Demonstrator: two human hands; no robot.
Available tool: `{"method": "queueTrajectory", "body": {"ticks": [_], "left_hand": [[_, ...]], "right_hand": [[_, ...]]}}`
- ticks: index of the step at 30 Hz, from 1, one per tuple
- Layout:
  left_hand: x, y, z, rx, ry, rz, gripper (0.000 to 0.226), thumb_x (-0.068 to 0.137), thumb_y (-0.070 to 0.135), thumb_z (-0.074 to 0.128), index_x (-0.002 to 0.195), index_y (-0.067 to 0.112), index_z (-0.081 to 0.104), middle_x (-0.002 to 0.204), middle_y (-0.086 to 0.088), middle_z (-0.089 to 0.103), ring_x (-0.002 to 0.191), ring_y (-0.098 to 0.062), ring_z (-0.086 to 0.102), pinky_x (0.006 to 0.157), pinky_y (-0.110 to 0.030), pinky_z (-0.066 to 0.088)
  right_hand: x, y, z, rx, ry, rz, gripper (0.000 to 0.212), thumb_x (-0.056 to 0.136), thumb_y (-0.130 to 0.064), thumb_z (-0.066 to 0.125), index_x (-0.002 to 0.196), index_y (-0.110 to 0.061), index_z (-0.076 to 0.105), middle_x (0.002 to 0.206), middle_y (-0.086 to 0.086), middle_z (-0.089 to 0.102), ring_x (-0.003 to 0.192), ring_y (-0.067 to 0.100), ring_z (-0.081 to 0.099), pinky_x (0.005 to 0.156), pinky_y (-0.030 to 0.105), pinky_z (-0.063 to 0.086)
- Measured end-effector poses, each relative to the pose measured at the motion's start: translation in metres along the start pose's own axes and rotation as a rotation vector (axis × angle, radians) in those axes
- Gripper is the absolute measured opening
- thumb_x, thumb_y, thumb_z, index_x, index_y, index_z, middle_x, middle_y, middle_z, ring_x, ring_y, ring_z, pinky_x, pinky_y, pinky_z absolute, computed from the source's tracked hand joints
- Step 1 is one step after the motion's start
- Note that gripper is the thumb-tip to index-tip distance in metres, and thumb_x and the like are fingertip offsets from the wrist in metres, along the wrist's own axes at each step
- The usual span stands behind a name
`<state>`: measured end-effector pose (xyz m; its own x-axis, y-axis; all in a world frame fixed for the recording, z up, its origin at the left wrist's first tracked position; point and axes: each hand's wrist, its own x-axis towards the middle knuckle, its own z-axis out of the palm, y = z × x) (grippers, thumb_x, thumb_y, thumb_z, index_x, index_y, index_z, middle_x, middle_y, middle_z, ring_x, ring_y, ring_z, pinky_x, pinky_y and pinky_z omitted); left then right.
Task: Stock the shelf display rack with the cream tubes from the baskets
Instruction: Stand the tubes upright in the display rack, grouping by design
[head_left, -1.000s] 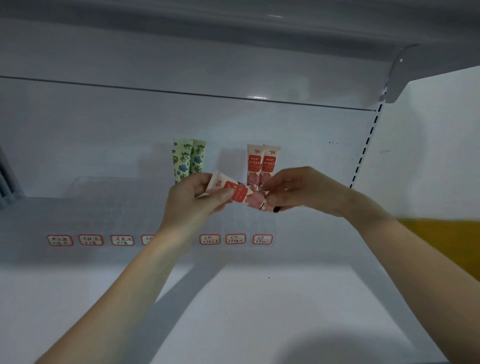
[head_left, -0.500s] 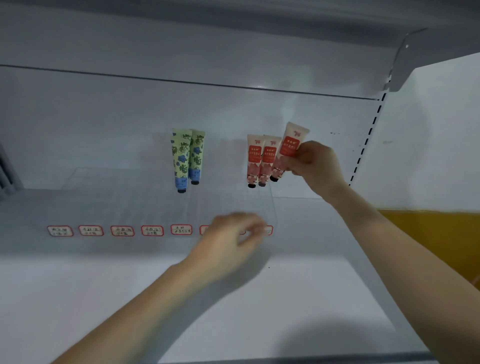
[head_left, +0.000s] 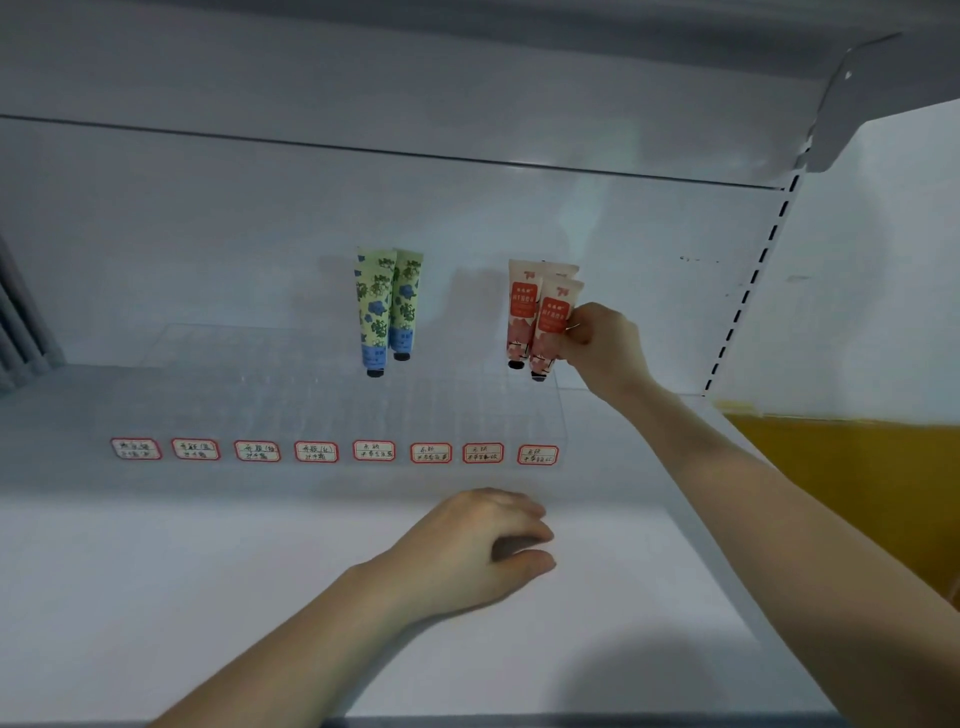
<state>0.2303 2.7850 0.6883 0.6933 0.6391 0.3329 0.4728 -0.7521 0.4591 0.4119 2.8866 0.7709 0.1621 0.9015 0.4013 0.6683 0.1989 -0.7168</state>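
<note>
right hand – pink-red cream tube

Right hand at centre right of frame, fingers pinched, arm outstretched, left hand lower centre, palm down, fingers loosely curled

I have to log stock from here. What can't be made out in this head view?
- Label cards: handwriting too small and blurred to read.
- Rearmost pink tube: mostly hidden behind the front pink tube.
- Right hand: fingertips hidden behind that tube, so the grip is unclear.
- Clear rack: slots too faint to count.
- Baskets: outside the frame.
</note>
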Motion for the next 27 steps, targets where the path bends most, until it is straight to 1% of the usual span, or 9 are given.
{"method": "queueTrajectory", "body": {"ticks": [4,7,9,11,14,16,18,22,27], "left_hand": [[0.0009,-0.0012,0.0004,-0.004,0.003,-0.01,0.062,0.078,0.055,0.039,0.094,0.004,0.07,0.101,-0.014,0.065,0.098,-0.021,0.055,0.084,-0.037,0.041],[0.0002,-0.001,0.0006,-0.019,0.007,-0.013,0.062,0.077,0.056,0.039,0.098,0.007,0.071,0.104,-0.011,0.066,0.1,-0.018,0.055,0.087,-0.034,0.041],[-0.0003,-0.0003,0.0006,-0.024,0.004,-0.019,0.061,0.077,0.057,0.042,0.103,0.011,0.071,0.109,-0.007,0.067,0.104,-0.014,0.054,0.09,-0.031,0.04],[-0.0002,-0.0002,0.0005,-0.024,0.004,-0.033,0.055,0.079,0.055,0.048,0.107,0.013,0.071,0.114,-0.003,0.066,0.108,-0.011,0.053,0.093,-0.028,0.04],[0.0004,-0.0009,0.0014,-0.013,0.011,-0.023,0.06,0.078,0.056,0.042,0.097,0.006,0.071,0.104,-0.011,0.066,0.1,-0.018,0.055,0.087,-0.034,0.041],[0.0003,-0.002,0.002,-0.003,0.016,-0.021,0.061,0.078,0.055,0.04,0.092,0.003,0.069,0.1,-0.015,0.065,0.097,-0.022,0.056,0.085,-0.036,0.041],[0.0,-0.0028,0.0022,-0.007,0.022,-0.018,0.058,0.079,0.054,0.044,0.094,0.005,0.07,0.102,-0.012,0.066,0.099,-0.021,0.056,0.086,-0.034,0.041],[0.0004,-0.0018,0.0014,0.0,0.004,-0.016,0.062,0.078,0.056,0.04,0.094,0.004,0.07,0.101,-0.014,0.065,0.098,-0.022,0.055,0.085,-0.036,0.04],[-0.0003,-0.0018,0.0005,0.004,-0.011,-0.026,0.063,0.077,0.056,0.038,0.094,0.004,0.069,0.101,-0.015,0.064,0.098,-0.023,0.055,0.085,-0.038,0.041]], "right_hand": [[0.0004,0.0012,-0.0005,-0.035,-0.023,-0.015,0.017,0.078,-0.019,0.07,0.077,-0.005,0.06,0.063,-0.001,0.057,0.055,0.01,0.047,0.043,0.01,0.033],[0.0002,0.0002,-0.001,-0.048,-0.026,-0.025,0.023,0.08,-0.017,0.069,0.081,0.004,0.061,0.075,0.016,0.066,0.064,0.02,0.052,0.049,0.018,0.035],[0.0017,0.0002,-0.0007,-0.055,-0.024,-0.023,0.024,0.08,-0.016,0.068,0.087,0.005,0.062,0.085,0.018,0.068,0.074,0.03,0.059,0.053,0.022,0.037],[0.0037,0.0011,-0.0001,-0.062,-0.027,-0.021,0.023,0.08,-0.017,0.068,0.088,0.003,0.063,0.087,0.017,0.069,0.081,0.03,0.062,0.055,0.022,0.039],[0.0047,0.0008,0.0,-0.069,-0.031,-0.016,0.021,0.079,-0.017,0.068,0.086,0.002,0.064,0.086,0.015,0.069,0.078,0.027,0.062,0.056,0.024,0.04],[0.0048,-0.0022,-0.0018,-0.03,-0.006,-0.008,0.021,0.079,-0.017,0.068,0.087,0.002,0.064,0.085,0.013,0.069,0.073,0.023,0.059,0.053,0.019,0.04],[0.0067,-0.0036,-0.0034,-0.027,0.002,-0.011,0.02,0.079,-0.017,0.068,0.087,0.001,0.064,0.083,0.011,0.069,0.071,0.019,0.058,0.046,0.011,0.035],[0.007,-0.0008,-0.0037,-0.089,-0.036,-0.023,0.019,0.079,-0.018,0.067,0.084,0.0,0.064,0.084,0.012,0.07,0.075,0.024,0.061,0.045,0.011,0.034],[0.0037,-0.001,-0.0032,-0.089,-0.051,-0.034,0.018,0.081,-0.019,0.066,0.087,-0.003,0.061,0.082,0.007,0.065,0.067,0.015,0.052,0.043,0.008,0.033]]}}
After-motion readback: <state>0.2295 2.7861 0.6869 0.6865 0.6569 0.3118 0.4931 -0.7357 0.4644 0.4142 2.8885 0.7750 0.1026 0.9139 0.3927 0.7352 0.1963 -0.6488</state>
